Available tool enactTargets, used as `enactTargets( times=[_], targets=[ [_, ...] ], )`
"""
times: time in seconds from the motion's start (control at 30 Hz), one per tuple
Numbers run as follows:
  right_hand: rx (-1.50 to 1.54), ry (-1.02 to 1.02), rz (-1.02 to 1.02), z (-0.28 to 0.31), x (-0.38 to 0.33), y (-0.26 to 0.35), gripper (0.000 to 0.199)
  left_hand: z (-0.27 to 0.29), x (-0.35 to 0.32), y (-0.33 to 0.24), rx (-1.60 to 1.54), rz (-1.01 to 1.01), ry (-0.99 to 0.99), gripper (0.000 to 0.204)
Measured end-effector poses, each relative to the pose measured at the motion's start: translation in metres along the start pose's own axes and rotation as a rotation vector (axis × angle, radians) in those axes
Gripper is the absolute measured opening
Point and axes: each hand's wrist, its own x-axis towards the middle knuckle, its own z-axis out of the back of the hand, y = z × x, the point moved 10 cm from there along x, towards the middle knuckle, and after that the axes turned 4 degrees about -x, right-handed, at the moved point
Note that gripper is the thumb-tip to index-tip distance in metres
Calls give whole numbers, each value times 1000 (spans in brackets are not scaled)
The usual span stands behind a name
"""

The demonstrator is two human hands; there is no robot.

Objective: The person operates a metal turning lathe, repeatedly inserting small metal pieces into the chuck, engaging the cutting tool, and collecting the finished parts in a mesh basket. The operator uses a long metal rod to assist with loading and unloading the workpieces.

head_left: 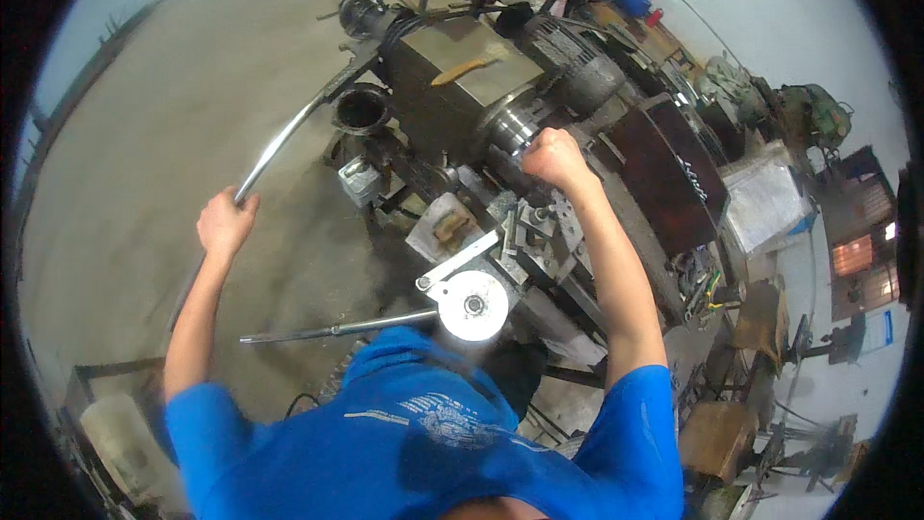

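I stand over a metal lathe (452, 87) in a workshop. My left hand (226, 223) is closed around a long, curved, shiny metal bar (289, 135) that runs up toward the machine's left end. My right hand (555, 156) is a fist at the round steel chuck (510, 125); what it grips is hidden. Below it sit the tool post (534, 231) and a pale round handwheel (474, 305) with a thin lever (327, 331) pointing left.
A wooden-handled tool (469, 67) lies on top of the headstock. A dark round pipe opening (361, 111) sits at the machine's left. Cluttered benches and machines (760, 193) fill the right side. Bare concrete floor (144, 135) spreads to the left.
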Motion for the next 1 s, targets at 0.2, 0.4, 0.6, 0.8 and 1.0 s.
enactTargets(
  times=[0.2, 0.4, 0.6, 0.8, 1.0],
  targets=[
    [105, -195, 440, 26, -32, 28, 29, 0, 7, 4, -23, -19, -4, 36],
    [678, -216, 512, 77, -96, 43, 44, 39, -34, -128, -158, -626, -4, 33],
    [930, -244, 530, 76, -146, 38, 45, 55, -138, -329, -803, -1174, 270, 43],
    [1070, -324, 545, 79, -181, 10, 41, 27, -195, -402, -747, -1376, 301, 48],
    [938, -337, 558, 81, -199, 4, 38, 19, -175, -405, -582, -1352, 71, 36]
  ],
)
